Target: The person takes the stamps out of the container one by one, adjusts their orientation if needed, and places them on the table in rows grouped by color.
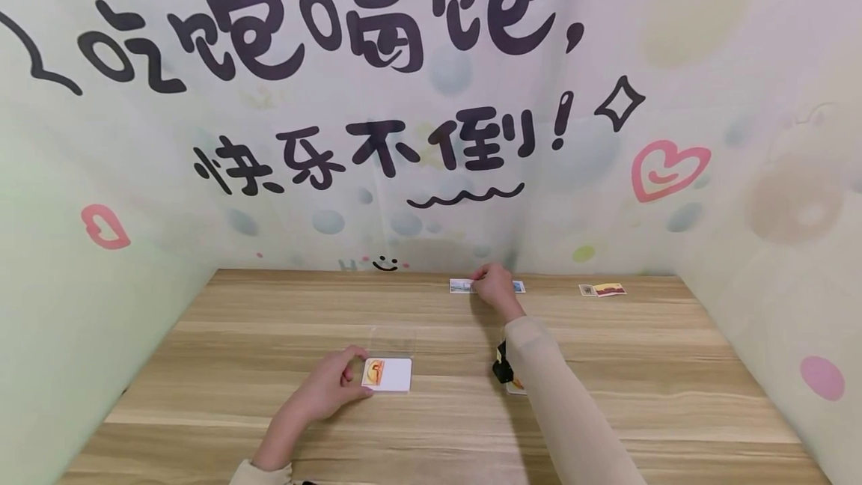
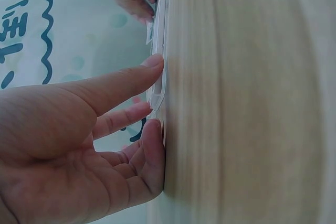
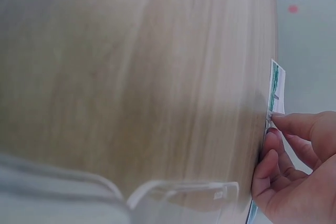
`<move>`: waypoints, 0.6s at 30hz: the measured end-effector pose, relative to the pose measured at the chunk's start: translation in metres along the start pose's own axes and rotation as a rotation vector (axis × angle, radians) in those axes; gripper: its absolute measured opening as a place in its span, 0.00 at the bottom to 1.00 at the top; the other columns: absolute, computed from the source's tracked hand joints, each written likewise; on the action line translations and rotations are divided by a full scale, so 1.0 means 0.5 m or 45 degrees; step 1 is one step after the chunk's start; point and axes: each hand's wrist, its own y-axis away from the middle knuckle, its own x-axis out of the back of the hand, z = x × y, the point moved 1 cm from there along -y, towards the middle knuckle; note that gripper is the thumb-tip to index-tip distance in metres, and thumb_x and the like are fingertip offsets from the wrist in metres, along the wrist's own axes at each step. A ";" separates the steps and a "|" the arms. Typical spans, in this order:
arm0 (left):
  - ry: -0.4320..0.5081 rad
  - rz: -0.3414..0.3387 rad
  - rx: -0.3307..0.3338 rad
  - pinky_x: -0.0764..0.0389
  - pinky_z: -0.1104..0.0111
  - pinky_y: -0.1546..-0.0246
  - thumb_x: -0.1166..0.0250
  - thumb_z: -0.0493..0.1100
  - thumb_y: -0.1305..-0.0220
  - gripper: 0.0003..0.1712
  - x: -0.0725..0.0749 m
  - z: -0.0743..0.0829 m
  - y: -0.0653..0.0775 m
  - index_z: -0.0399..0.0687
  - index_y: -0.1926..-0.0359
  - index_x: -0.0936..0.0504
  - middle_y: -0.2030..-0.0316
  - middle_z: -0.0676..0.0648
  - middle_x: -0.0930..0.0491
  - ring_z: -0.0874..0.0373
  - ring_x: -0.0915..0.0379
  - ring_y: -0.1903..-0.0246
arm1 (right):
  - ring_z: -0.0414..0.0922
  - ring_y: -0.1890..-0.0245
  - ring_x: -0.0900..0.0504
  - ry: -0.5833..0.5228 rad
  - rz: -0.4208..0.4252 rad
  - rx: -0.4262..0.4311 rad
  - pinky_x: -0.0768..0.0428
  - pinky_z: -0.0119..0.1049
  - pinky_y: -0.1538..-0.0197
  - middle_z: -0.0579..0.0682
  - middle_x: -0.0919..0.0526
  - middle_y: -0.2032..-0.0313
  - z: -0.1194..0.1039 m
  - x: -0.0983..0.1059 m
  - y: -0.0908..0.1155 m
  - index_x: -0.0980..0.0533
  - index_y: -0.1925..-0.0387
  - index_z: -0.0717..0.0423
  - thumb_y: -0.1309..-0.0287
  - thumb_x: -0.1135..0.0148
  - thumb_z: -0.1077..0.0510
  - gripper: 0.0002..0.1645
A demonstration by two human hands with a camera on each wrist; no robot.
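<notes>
A clear plastic case (image 1: 392, 343) lies with its lid folded back on the wooden table, holding a white card (image 1: 397, 375) with an orange stamp (image 1: 374, 372) at its left end. My left hand (image 1: 328, 382) grips the left end of this case, thumb on the near edge and a finger on the far one. In the left wrist view, the thumb (image 2: 152, 62) presses the case's edge. At the table's back edge, my right hand (image 1: 494, 287) pinches a strip of blue-green stamps (image 1: 461, 287) and covers its middle. The strip's end (image 3: 277, 87) lifts off the table in the right wrist view.
A red-and-yellow stamp pair (image 1: 609, 290) lies to the right of the right hand. Under the right sleeve (image 1: 559, 388), a second case (image 1: 515, 389) is mostly hidden. A printed curtain (image 1: 417, 230) rises behind the table's back edge.
</notes>
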 end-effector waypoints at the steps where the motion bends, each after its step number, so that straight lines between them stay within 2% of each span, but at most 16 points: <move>1: 0.001 0.000 0.000 0.35 0.71 0.70 0.20 0.37 0.43 0.27 0.000 0.000 0.000 0.37 0.45 0.21 0.72 0.49 0.31 0.62 0.38 0.73 | 0.52 0.60 0.19 0.004 0.003 0.003 0.20 0.43 0.55 0.58 0.12 0.59 0.000 -0.001 0.000 0.13 0.61 0.63 0.36 0.34 0.66 0.06; 5: 0.003 0.005 0.008 0.35 0.71 0.71 0.19 0.37 0.44 0.28 -0.001 0.000 0.000 0.37 0.45 0.21 0.72 0.49 0.31 0.62 0.38 0.73 | 0.53 0.58 0.18 0.021 -0.003 0.004 0.19 0.46 0.53 0.59 0.11 0.56 0.002 -0.004 0.000 0.13 0.59 0.64 0.35 0.33 0.66 0.06; 18: 0.001 0.012 0.014 0.35 0.71 0.71 0.19 0.37 0.44 0.28 -0.002 -0.002 0.000 0.37 0.45 0.21 0.71 0.49 0.31 0.61 0.38 0.73 | 0.53 0.58 0.19 0.004 -0.010 -0.024 0.20 0.46 0.53 0.60 0.12 0.55 0.000 -0.005 0.001 0.14 0.58 0.65 0.35 0.33 0.66 0.06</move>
